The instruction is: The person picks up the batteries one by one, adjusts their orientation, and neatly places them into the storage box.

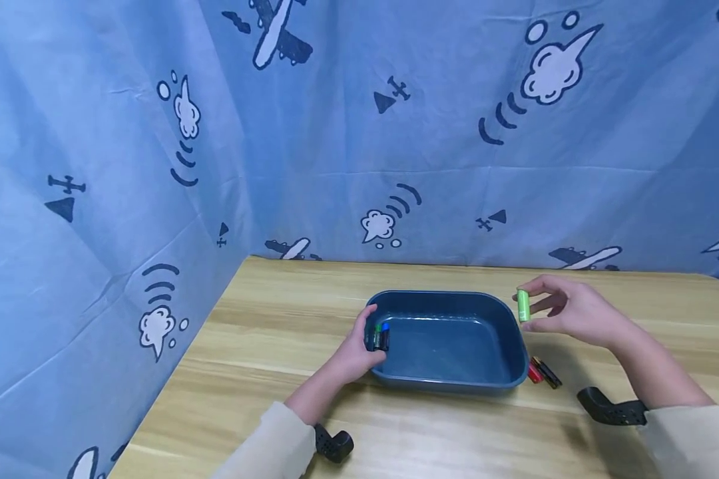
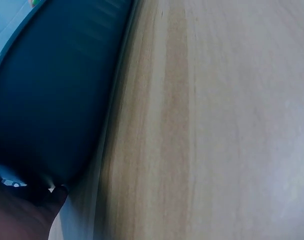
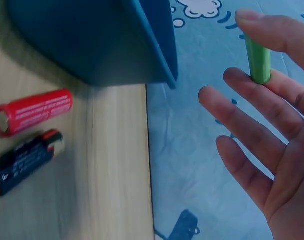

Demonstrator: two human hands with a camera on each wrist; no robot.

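Note:
A dark blue plastic tub stands on the table. My left hand grips its left end, fingers and thumb spread around the rim. Inside the tub, by that hand, are two dark batteries, one with a green end and one with a blue end. Raised just off the tub's right end, my right hand pinches a light green battery between thumb and fingertips. Below it a red battery and a black battery lie side by side on the table, close to the tub's right wall.
The wooden table runs back to a blue curtain with plane and cloud prints, which also hangs along the left side. Black wrist mounts sit under both forearms.

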